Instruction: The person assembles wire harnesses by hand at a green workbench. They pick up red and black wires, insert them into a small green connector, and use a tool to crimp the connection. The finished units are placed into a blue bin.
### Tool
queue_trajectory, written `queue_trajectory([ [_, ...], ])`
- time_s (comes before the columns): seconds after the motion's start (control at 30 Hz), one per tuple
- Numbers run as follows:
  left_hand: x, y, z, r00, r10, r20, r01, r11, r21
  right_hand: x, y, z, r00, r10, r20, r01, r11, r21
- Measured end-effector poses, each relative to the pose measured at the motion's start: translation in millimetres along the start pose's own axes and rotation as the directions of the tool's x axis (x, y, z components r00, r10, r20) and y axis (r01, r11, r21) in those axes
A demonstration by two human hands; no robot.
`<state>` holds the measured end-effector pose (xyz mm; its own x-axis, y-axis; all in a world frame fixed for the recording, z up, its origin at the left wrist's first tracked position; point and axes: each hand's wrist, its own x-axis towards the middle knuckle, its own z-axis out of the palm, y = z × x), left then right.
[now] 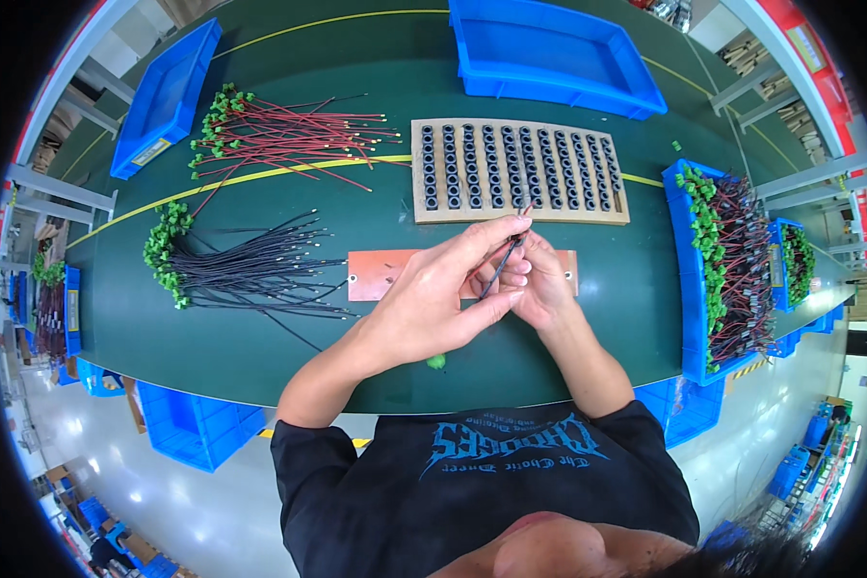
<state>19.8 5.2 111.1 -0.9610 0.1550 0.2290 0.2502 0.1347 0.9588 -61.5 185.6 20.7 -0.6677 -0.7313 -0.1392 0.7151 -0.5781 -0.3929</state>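
Observation:
Above the middle of the green table, my hands meet around a thin black wire [496, 273] with a bit of red showing at its upper end. My left hand [422, 301] pinches it near the top between thumb and fingers. My right hand [549, 289] closes on it from the other side, fingers curled. The wire's far end is partly hidden by fingers. Under both hands lies an orange-brown flat plate [371, 273]. Just beyond them stands a wooden block [520, 217] with rows of black round sockets. A small green piece [436, 362] lies near my left wrist.
Black wires [250, 270] with green connectors lie at left, red wires [303, 140] behind them. Blue trays stand at far left [169, 91] and far middle [564, 58]. At right a blue bin [687, 289] holds many wired green connectors. A green bit [676, 146] lies near it.

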Motion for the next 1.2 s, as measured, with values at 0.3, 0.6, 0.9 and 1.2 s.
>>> queue_trajectory([
  [0.3, -2, 1, 5, 0.998, -0.006, 0.055, 0.010, 0.997, -0.074, -6, 2, 6, 0.999, 0.024, 0.030, -0.025, 0.999, 0.045],
  [0.6, -2, 11, 6, 0.983, -0.125, 0.136, 0.133, 0.990, -0.054, -9, -7, 4, 0.998, -0.055, 0.016, 0.055, 0.998, 0.010],
  [0.9, 8, -26, 13, 0.990, 0.068, -0.121, -0.069, 0.998, 0.000, -31, -32, 42, 0.856, -0.448, 0.257, 0.433, 0.352, -0.830],
  [1.2, 13, -39, 23, 0.987, 0.108, -0.118, -0.119, 0.989, -0.089, -39, -40, 57, 0.691, -0.442, 0.573, 0.539, -0.213, -0.815],
])
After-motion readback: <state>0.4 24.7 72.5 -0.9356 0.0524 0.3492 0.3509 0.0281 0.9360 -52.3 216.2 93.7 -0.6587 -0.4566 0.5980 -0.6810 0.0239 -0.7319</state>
